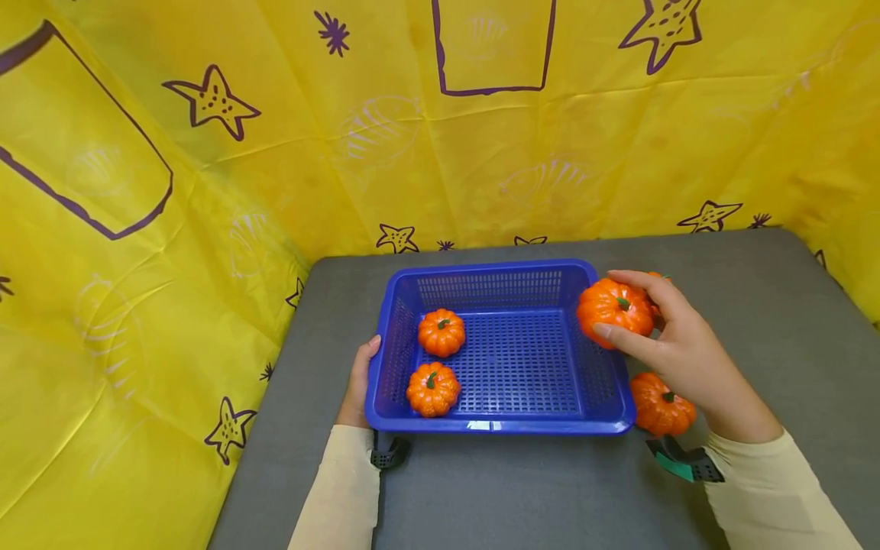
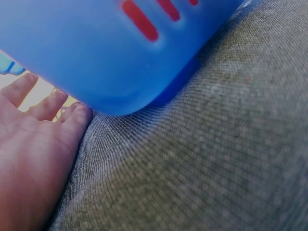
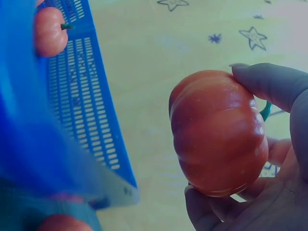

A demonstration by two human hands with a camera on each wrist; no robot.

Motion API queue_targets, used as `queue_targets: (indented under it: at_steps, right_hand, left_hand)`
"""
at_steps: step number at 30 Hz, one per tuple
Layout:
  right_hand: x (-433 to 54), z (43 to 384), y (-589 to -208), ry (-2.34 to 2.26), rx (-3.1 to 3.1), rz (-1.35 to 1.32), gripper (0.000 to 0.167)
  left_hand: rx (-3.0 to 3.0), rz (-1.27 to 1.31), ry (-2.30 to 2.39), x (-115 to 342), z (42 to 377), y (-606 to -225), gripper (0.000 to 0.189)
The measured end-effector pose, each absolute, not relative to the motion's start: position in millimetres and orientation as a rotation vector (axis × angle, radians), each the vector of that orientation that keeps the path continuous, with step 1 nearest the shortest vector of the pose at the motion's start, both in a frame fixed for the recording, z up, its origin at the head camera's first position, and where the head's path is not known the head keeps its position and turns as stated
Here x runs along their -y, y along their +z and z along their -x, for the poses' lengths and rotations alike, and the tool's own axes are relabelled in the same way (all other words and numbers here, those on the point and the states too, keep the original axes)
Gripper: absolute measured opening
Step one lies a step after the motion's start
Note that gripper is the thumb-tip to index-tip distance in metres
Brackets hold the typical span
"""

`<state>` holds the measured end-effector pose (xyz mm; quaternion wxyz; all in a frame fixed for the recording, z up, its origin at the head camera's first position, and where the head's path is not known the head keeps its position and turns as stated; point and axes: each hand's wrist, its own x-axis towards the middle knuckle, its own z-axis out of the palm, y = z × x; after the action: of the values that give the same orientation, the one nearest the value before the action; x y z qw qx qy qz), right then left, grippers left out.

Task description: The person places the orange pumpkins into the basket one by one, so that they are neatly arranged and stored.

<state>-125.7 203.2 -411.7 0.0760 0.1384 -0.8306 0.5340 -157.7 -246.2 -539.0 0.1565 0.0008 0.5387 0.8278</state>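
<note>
My right hand (image 1: 677, 344) grips a small orange toy pumpkin (image 1: 612, 312) with a green stem, thumb on one side and fingers on the other. It is held up over the right rim of a blue plastic basket (image 1: 495, 426). In the right wrist view the pumpkin (image 3: 219, 134) hangs apart from the basket wall (image 3: 91, 96). My left hand (image 1: 359, 386) rests along the basket's left side, its fingers fairly straight in the left wrist view. Two pumpkins lie inside at the left, a rear pumpkin (image 1: 441, 333) and a front pumpkin (image 1: 433, 389).
On the grey table (image 1: 495, 489), another pumpkin (image 1: 663, 405) lies beside the basket's front right corner. More orange (image 1: 658, 276) shows behind my right hand, mostly hidden. A yellow cloth (image 1: 467, 168) with drawn starfish hangs behind the table and on the left.
</note>
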Motion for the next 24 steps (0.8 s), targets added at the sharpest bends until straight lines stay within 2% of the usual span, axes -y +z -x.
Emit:
queue_targets:
  at_steps: [10,24]
  right_hand:
    - [-183.8,131.5,-395.1,1.672,2.5,-0.457,0.069]
    - [-156.6,146.9,-390.2,1.612,2.516,-0.575,0.066]
  left_hand:
    - [-1.591,0.087,2.34,241.5,155.2,-530.6,0.077]
    - [-1.565,0.056,2.361,242.3,155.1,-530.8,0.074]
